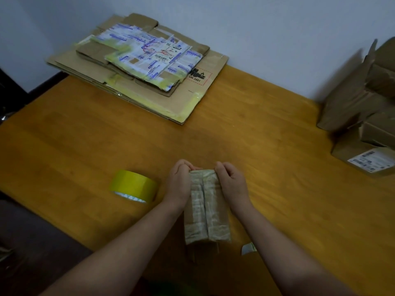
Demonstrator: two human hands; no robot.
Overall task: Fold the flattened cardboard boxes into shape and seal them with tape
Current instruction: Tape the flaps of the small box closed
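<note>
**Folding station, head view.** A small brown cardboard box wrapped in worn, cloudy tape [206, 210] stood at the middle of the near edge of the orange-brown wooden desk [277, 146]. Its two top flaps met along a centre seam. The left hand [178, 184] and the right hand [232, 182] gripped its far end from either side. The left fingers [181, 165] and the right fingers [222, 166] were curled inward over the far top edge. How the thumbs lay could not be told.

**Surroundings.**
- A roll of yellow adhesive tape [133, 185] lay tilted just beside the left hand, apart from it, and was the nearest obstacle on that side.
- A small pale scrap of tape [249, 248] lay near the right forearm, close to the near edge.
- A stack of flattened brown cardboard boxes [139, 67] occupied the far left corner against the white wall [256, 28]. Its upper pieces were covered in printed labels and yellow tape, and its lowest sheet was marked "UN 3481".
- A pile of folded brown cardboard boxes [361, 107], blurred, stood at the right edge near the wall. The lowest carried a white label.

**Room for movement.** A broad stretch of desk surface separated the hands from the stack at the far left corner. Another separated them from the pile at the right edge. Both lay well apart from the held box. Beyond the left edge the surroundings were dark and indistinct.
</note>
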